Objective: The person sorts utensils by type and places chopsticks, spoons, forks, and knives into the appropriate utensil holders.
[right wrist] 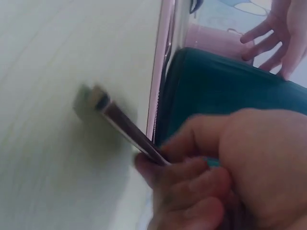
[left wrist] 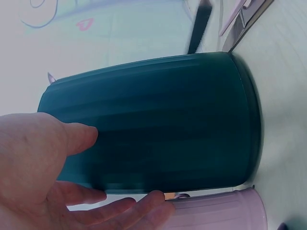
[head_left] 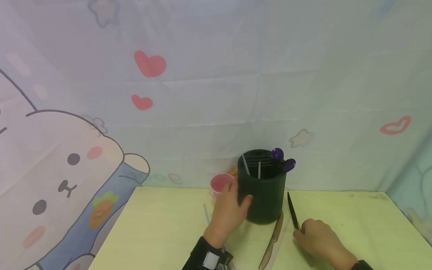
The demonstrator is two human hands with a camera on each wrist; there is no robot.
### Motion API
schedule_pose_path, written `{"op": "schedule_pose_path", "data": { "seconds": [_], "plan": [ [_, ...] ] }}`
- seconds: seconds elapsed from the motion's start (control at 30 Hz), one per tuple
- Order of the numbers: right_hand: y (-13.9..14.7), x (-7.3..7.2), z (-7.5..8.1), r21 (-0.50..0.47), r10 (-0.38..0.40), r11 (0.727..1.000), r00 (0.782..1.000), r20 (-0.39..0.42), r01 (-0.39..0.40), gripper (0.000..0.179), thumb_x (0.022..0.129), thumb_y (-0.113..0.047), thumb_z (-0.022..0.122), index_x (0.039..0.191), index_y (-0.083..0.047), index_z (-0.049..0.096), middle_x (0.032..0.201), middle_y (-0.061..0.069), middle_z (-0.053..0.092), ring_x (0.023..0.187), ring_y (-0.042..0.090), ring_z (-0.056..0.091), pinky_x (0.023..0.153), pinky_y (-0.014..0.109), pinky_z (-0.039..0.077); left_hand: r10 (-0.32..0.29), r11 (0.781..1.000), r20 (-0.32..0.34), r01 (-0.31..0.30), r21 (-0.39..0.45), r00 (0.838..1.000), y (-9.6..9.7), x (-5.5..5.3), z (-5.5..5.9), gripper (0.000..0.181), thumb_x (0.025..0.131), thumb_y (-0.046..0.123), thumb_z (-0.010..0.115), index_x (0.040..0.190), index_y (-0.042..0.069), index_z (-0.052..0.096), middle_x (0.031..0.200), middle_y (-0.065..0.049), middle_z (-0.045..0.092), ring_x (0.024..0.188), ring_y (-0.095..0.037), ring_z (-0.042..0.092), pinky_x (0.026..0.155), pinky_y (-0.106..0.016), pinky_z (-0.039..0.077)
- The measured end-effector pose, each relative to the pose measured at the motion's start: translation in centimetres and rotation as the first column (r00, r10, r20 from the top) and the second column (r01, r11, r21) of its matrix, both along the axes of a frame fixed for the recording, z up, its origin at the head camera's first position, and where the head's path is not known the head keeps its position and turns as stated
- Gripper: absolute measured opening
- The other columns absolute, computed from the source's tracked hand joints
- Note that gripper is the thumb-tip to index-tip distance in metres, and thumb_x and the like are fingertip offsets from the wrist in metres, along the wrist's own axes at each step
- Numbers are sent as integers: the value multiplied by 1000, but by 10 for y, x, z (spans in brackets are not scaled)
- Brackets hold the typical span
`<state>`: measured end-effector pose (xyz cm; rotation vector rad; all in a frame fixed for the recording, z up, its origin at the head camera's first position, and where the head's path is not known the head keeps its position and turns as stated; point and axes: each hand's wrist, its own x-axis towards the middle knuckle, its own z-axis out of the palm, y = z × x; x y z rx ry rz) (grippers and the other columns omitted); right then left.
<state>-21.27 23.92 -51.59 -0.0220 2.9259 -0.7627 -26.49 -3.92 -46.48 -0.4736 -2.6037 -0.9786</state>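
Note:
A dark green ribbed utensil holder stands upright near the back of the table. My left hand rests on its left side, thumb against the front and spread fingers along the edge in the left wrist view. Two purple rounded ends and pale sticks show at its mouth. My right hand pinches a slim knife at its middle, right of the holder. The serrated dark blade points toward the back; the handle end slants toward the table, blurred in the right wrist view.
A pink cup stands close left of the holder. A brownish knife lies before the holder, with a pale pink strip beside it. Another thin pale stick lies left of my left hand. A patterned cloth hangs behind the table.

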Motion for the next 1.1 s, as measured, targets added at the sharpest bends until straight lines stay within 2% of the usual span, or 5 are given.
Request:
{"op": "schedule_pose_path", "data": {
  "seconds": [0.2,0.37,0.77,0.93,1.1],
  "plan": [
    [6,-9,10,-36,-7,999,998,-65,5,24,97,-26,63,84,-8,72,69,-1,62,60,17,53,57,37,46,3,1000,6,-3,4,1000,0,-2,-2,72,102,38,64,158,-2,43,149,-23,57,128,-39,65,106,-54,54],
    [7,-11,19,-105,6,994,992,-126,-20,25,95,-24,66,102,-3,78,72,0,64,61,17,53,56,37,47,3,1000,22,-3,2,1000,0,-2,-1,73,102,39,64,158,-1,43,151,-23,57,131,-39,63,108,-53,53],
    [-12,2,37,-211,-8,977,979,-203,-35,19,91,-20,71,105,-9,79,65,-6,54,56,11,44,52,29,40,-20,1000,13,21,-14,1000,-6,-3,1,71,102,39,64,158,0,43,150,-22,61,134,-36,62,110,-52,52],
    [-25,4,35,-209,45,970,939,-342,-123,10,93,-13,72,99,-12,80,61,-12,47,55,4,40,52,26,38,-31,1000,-23,31,-7,999,-9,-4,1,65,102,38,64,155,4,48,147,-18,65,133,-34,63,109,-51,52],
    [-40,3,22,-208,103,949,856,-507,-237,13,93,-9,75,85,-20,74,61,-19,43,55,-2,39,49,23,39,-42,999,-46,43,15,998,-9,-5,4,61,101,37,65,152,6,53,143,-16,69,129,-32,66,106,-50,54]
  ]
}}
